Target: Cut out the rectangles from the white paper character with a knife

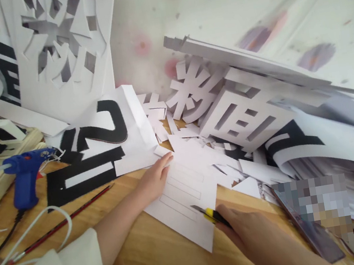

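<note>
A flat white foam-board sheet with pencilled rectangular outlines (182,196) lay on the light wooden tabletop (157,261). It was pinned at its upper-left edge by the left hand (154,178), pressed flat with fingers extended and grasping nothing. A yellow-and-black utility knife (210,214) was clenched in the right hand (250,233), its blade tip resting on the sheet just ahead of the grip, near the lowest outline. The step in hand was judged to be cutting along a marked line; a steady draw toward the grip would be required next. Beyond the blade, white cut-out characters (226,102) were piled. Well left of the pinning hand lay a red pencil (66,221) and a blue glue gun (24,176).
</note>
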`<act>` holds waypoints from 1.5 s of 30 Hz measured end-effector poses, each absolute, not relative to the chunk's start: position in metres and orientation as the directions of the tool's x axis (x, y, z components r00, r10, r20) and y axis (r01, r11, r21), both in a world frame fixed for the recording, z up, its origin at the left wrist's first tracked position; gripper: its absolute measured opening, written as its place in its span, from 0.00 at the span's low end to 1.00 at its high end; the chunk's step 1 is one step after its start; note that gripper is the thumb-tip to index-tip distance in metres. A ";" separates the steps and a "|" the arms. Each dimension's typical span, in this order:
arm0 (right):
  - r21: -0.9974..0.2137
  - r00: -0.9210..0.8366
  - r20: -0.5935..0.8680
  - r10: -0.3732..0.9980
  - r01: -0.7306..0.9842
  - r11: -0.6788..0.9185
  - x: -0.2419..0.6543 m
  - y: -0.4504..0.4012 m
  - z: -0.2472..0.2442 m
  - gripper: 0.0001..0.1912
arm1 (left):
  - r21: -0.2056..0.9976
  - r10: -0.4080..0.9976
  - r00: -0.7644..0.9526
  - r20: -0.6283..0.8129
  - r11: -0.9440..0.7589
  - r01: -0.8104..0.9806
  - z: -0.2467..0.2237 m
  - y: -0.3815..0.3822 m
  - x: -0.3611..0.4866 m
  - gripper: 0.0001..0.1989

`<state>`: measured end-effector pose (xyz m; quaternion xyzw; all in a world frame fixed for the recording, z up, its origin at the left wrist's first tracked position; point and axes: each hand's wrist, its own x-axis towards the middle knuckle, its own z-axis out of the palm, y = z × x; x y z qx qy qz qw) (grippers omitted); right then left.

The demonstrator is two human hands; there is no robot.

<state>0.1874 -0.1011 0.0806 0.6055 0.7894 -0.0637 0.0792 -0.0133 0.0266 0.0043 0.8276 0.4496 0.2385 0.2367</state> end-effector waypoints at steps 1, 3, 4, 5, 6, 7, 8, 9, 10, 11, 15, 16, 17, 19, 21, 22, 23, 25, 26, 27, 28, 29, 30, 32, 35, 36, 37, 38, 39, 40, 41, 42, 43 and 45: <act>-0.025 -0.248 -0.283 0.927 0.968 0.251 0.178 -0.098 0.080 0.04 | 0.614 0.864 0.472 0.176 -0.471 0.633 0.006 0.027 -0.017 0.22; -0.019 -0.235 -0.350 0.907 0.969 0.244 0.158 -0.091 0.079 0.07 | 0.612 0.862 0.481 0.163 -0.471 0.636 0.009 0.029 -0.024 0.23; -0.018 -0.251 -0.366 0.896 0.965 0.263 0.149 -0.088 0.078 0.07 | 0.604 0.855 0.494 0.157 -0.479 0.637 0.009 0.029 -0.026 0.23; -0.013 -0.261 -0.367 0.893 0.961 0.276 0.142 -0.084 0.077 0.07 | 0.594 0.846 0.511 0.155 -0.493 0.636 0.009 0.030 -0.027 0.23; -0.011 -0.281 -0.359 0.890 0.955 0.297 0.136 -0.081 0.076 0.07 | 0.582 0.834 0.529 0.156 -0.511 0.633 0.008 0.030 -0.028 0.23; -0.009 -0.299 -0.354 0.886 0.949 0.316 0.131 -0.078 0.075 0.07 | 0.569 0.822 0.547 0.161 -0.530 0.629 0.007 0.031 -0.027 0.23; -0.005 -0.312 -0.345 0.885 0.944 0.331 0.128 -0.076 0.074 0.07 | 0.557 0.812 0.560 0.167 -0.546 0.626 0.006 0.031 -0.027 0.23; -0.002 -0.323 -0.337 0.884 0.939 0.343 0.127 -0.074 0.072 0.07 | 0.545 0.804 0.569 0.172 -0.559 0.625 0.004 0.032 -0.026 0.23; 0.004 -0.328 -0.334 0.884 0.937 0.349 0.126 -0.073 0.070 0.07 | 0.535 0.800 0.573 0.176 -0.567 0.627 0.003 0.032 -0.025 0.23; 0.011 -0.328 -0.333 0.884 0.936 0.351 0.126 -0.072 0.069 0.07 | 0.526 0.799 0.575 0.177 -0.571 0.631 0.002 0.032 -0.025 0.23; 0.048 -0.327 -0.335 0.884 0.931 0.362 0.125 -0.071 0.064 0.07 | 0.498 0.797 0.577 0.177 -0.578 0.646 -0.002 0.033 -0.024 0.23; 0.057 -0.328 -0.337 0.882 0.928 0.367 0.124 -0.071 0.063 0.07 | 0.492 0.797 0.577 0.179 -0.581 0.649 -0.002 0.033 -0.024 0.23; 0.068 -0.331 -0.339 0.881 0.925 0.374 0.124 -0.071 0.063 0.07 | 0.485 0.796 0.577 0.182 -0.583 0.652 -0.003 0.032 -0.023 0.23; 0.095 -0.343 -0.345 0.874 0.914 0.396 0.122 -0.071 0.063 0.06 | 0.473 0.797 0.573 0.188 -0.585 0.659 -0.004 0.032 -0.022 0.22; 0.119 -0.362 -0.353 0.863 0.897 0.425 0.120 -0.071 0.064 0.07 | 0.461 0.801 0.566 0.194 -0.584 0.668 -0.005 0.031 -0.021 0.22; 0.126 -0.373 -0.359 0.856 0.889 0.440 0.120 -0.071 0.065 0.08 | 0.456 0.803 0.563 0.197 -0.583 0.672 -0.006 0.030 -0.020 0.22; 0.133 -0.383 -0.364 0.849 0.881 0.454 0.119 -0.070 0.067 0.09 | 0.450 0.804 0.560 0.201 -0.584 0.676 -0.006 0.030 -0.020 0.22; 0.144 -0.398 -0.378 0.836 0.867 0.477 0.118 -0.068 0.072 0.09 | 0.440 0.804 0.557 0.210 -0.586 0.680 -0.008 0.030 -0.019 0.23; 0.149 -0.401 -0.386 0.831 0.862 0.485 0.117 -0.066 0.076 0.09 | 0.435 0.803 0.557 0.214 -0.589 0.681 -0.009 0.030 -0.019 0.23; 0.152 -0.404 -0.394 0.826 0.857 0.492 0.117 -0.065 0.079 0.09 | 0.430 0.802 0.556 0.219 -0.590 0.683 -0.010 0.030 -0.020 0.23; 0.154 -0.408 -0.401 0.820 0.852 0.500 0.116 -0.063 0.082 0.09 | 0.425 0.802 0.554 0.224 -0.592 0.685 -0.011 0.030 -0.020 0.23; 0.154 -0.412 -0.410 0.814 0.848 0.507 0.115 -0.061 0.085 0.09 | 0.421 0.801 0.553 0.228 -0.593 0.686 -0.011 0.030 -0.021 0.23; 0.153 -0.415 -0.419 0.807 0.845 0.513 0.114 -0.060 0.088 0.08 | 0.416 0.800 0.553 0.232 -0.595 0.687 -0.011 0.030 -0.021 0.23; 0.153 -0.416 -0.441 0.795 0.838 0.523 0.113 -0.057 0.093 0.08 | 0.409 0.797 0.555 0.238 -0.600 0.688 -0.011 0.030 -0.022 0.23; 0.160 -0.407 -0.470 0.783 0.833 0.529 0.112 -0.056 0.097 0.08 | 0.401 0.794 0.557 0.245 -0.606 0.687 -0.011 0.030 -0.022 0.23; 0.164 -0.403 -0.476 0.781 0.832 0.529 0.111 -0.056 0.098 0.09 | 0.400 0.793 0.557 0.247 -0.607 0.687 -0.011 0.030 -0.022 0.23; 0.167 -0.399 -0.482 0.780 0.832 0.529 0.111 -0.056 0.099 0.09 | 0.398 0.792 0.557 0.249 -0.608 0.687 -0.011 0.030 -0.022 0.23; 0.170 -0.392 -0.489 0.779 0.833 0.526 0.111 -0.056 0.099 0.08 | 0.396 0.790 0.559 0.252 -0.611 0.685 -0.011 0.030 -0.022 0.23; 0.172 -0.386 -0.497 0.777 0.834 0.525 0.112 -0.056 0.100 0.08 | 0.394 0.787 0.562 0.254 -0.615 0.683 -0.012 0.030 -0.022 0.23; 0.172 -0.382 -0.505 0.774 0.834 0.524 0.112 -0.057 0.100 0.08 | 0.392 0.783 0.567 0.255 -0.620 0.680 -0.013 0.030 -0.022 0.24; 0.173 -0.381 -0.509 0.772 0.833 0.525 0.113 -0.058 0.099 0.08 | 0.390 0.780 0.571 0.256 -0.624 0.677 -0.013 0.031 -0.022 0.24; 0.175 -0.380 -0.512 0.770 0.832 0.526 0.114 -0.058 0.099 0.08 | 0.387 0.777 0.575 0.257 -0.628 0.675 -0.014 0.031 -0.023 0.24; 0.177 -0.381 -0.512 0.770 0.830 0.528 0.116 -0.059 0.098 0.08 | 0.386 0.775 0.578 0.256 -0.630 0.674 -0.014 0.030 -0.023 0.24; 0.189 -0.380 -0.508 0.773 0.826 0.530 0.119 -0.061 0.097 0.07 | 0.384 0.773 0.580 0.256 -0.632 0.673 -0.014 0.030 -0.023 0.24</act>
